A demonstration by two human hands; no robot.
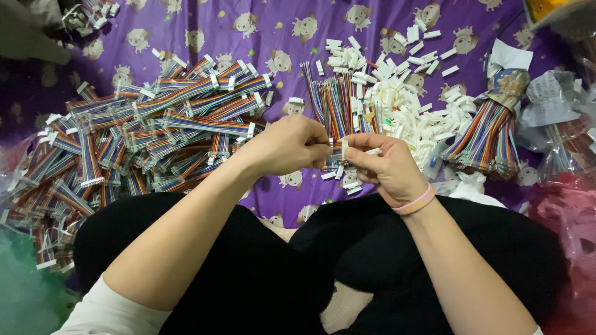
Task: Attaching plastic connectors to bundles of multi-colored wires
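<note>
Small white connector [343, 151] with a short multicolour ribbon lead, pinched between both hands, centre of view, just above the lap and over the near edge of the purple printed cloth [261, 37]. Left hand [287, 146] grip closed: thumb and forefinger clamped on the wire side of the connector, other fingers curled in. Right hand [388, 167] grip closed too: fingertips nipped on the opposite side of the connector, a thin white piece sticking out past the forefinger; exact part too small to tell. Pink band [415, 202] on the right wrist. Directly behind the connector, touching the right-hand fingers in view: upright bunch of loose rainbow wires [332, 99]. Right of that bunch: heap of white plastic housings [410, 118], spreading up and right from the connector, some scattered singly further up. Further right of the connector: tied bundle of rainbow wires [487, 139] with paper wrap at the top, clear plastic bags [559, 124] beside it. Left of the connector: big pile of finished ribbon cables [143, 136] with white ends, running out to the left edge and down beside the left knee. Below the connector: black trousers [261, 267], legs crossed. Far upper left of the connector: small second cluster of cables [90, 15], partly cut off.
</note>
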